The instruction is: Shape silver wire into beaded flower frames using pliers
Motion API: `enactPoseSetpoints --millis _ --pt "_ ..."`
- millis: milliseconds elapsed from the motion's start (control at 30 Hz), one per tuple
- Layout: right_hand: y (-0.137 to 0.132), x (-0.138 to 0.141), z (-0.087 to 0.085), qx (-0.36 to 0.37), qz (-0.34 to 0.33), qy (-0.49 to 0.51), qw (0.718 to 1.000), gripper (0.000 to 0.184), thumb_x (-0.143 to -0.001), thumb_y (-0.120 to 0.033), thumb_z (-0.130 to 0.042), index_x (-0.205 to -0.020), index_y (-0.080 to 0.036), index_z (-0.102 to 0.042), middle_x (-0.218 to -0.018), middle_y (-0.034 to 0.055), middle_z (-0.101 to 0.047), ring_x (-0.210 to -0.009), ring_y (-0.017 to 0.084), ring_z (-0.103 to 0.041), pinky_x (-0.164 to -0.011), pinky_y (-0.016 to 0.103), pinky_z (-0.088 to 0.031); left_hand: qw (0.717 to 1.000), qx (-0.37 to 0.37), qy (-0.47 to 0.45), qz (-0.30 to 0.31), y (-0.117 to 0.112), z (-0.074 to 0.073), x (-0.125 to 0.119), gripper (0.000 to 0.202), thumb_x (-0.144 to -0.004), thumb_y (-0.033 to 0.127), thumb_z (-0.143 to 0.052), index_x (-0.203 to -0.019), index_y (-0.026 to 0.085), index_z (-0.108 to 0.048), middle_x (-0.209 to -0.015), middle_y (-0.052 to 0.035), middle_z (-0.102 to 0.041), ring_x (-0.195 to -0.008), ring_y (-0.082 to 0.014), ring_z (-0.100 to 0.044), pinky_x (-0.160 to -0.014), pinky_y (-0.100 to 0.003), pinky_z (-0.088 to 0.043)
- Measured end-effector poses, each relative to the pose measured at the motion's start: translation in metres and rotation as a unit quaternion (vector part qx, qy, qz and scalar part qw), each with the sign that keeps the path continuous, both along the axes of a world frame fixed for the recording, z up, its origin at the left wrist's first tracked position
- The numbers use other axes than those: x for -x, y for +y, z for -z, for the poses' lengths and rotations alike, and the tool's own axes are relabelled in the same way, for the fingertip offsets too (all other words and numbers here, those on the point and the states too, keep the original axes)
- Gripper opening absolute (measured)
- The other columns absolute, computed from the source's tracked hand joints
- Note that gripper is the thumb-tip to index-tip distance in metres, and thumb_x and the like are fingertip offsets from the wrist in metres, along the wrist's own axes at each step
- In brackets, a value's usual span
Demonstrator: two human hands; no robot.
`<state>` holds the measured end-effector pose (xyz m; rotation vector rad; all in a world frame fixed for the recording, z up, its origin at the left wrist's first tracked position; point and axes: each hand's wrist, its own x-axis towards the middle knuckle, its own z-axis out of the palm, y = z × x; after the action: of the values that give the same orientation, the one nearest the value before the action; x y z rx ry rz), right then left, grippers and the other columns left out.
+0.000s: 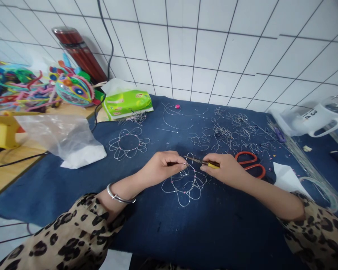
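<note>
From my end I see the wire flower (195, 176) on the dark cloth (228, 232), in front of the wearer and between the two hands; the left hand (169, 167) pinches its upper edge between thumb and fingers; the right hand (222, 167) grips the pliers (204, 162), their tips at the wire beside that pinch, though I cannot tell whether they bite it.

I judge the flower light and springy, easily bent out of shape, its thin wire a little slippery; I would hold it at the beaded ring, not by the loose loops.

The scissors (264, 171) lie just beyond the right wrist, hemming that arm in; tangled wire scraps (224, 131) spread behind them and could snag; a second wire flower (129, 142), a plastic bag (64, 135) and a tissue pack (128, 103) sit to the left.
</note>
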<state>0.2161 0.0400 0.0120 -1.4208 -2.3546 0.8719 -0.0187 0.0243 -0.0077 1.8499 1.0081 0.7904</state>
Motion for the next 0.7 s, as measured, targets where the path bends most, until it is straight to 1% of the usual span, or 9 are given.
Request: enactPoseSetpoints --millis 167,400,500,633,700 --pt "0.002 0.000 -0.001 0.050 -0.005 0.008 0.999 0.018 -0.078 -0.038 -0.055 -0.081 -0.023 -0.065 -0.073 -0.0013 -0.065 -0.062 0.011 -0.055 -0.053 0.024 -0.037 0.999 -0.032 0.007 0.012 0.001 0.001 0.000 0.018 -0.085 0.026 -0.057 -0.091 0.015 -0.069 -0.080 -0.0043 -0.063 -0.069 -0.0107 -0.058 -0.063 -0.023 -0.047" --pt "0.003 -0.001 -0.003 0.070 -0.006 0.006 0.997 0.018 -0.078 -0.037 -0.054 -0.082 -0.024 -0.064 -0.072 -0.0017 -0.064 -0.062 0.011 -0.054 -0.055 0.025 -0.037 0.999 -0.045 0.021 0.009 0.000 0.000 -0.001 0.018 -0.086 0.025 -0.055 -0.088 0.014 -0.069 -0.076 -0.0037 -0.062 -0.067 -0.0102 -0.057 -0.061 -0.023 -0.046" --pt "0.004 -0.003 -0.005 0.048 -0.013 -0.008 0.999 0.018 -0.078 -0.037 -0.054 -0.085 -0.025 -0.064 -0.073 -0.0020 -0.064 -0.062 0.011 -0.054 -0.056 0.025 -0.037 0.998 -0.056 0.022 0.001 -0.002 -0.002 -0.001 0.017 -0.086 0.024 -0.055 -0.086 0.013 -0.068 -0.075 -0.0037 -0.061 -0.066 -0.0101 -0.056 -0.061 -0.023 -0.045" --pt "0.009 -0.006 -0.007 -0.020 -0.022 -0.027 0.999 0.018 -0.078 -0.038 -0.055 -0.088 -0.025 -0.064 -0.082 -0.0013 -0.066 -0.071 0.013 -0.056 -0.062 0.027 -0.040 0.996 -0.084 0.019 -0.016 -0.002 -0.004 0.000 0.014 -0.085 0.022 -0.056 -0.084 0.014 -0.067 -0.074 -0.0032 -0.061 -0.066 -0.0099 -0.056 -0.061 -0.023 -0.045" --pt "0.011 -0.008 -0.007 -0.042 -0.024 -0.029 0.998 0.019 -0.078 -0.038 -0.055 -0.090 -0.026 -0.064 -0.086 -0.0008 -0.066 -0.074 0.014 -0.057 -0.065 0.028 -0.041 0.995 -0.098 0.018 -0.022 -0.002 -0.004 0.000 0.013 -0.085 0.021 -0.056 -0.084 0.014 -0.067 -0.074 -0.0031 -0.061 -0.067 -0.0100 -0.055 -0.063 -0.023 -0.045"
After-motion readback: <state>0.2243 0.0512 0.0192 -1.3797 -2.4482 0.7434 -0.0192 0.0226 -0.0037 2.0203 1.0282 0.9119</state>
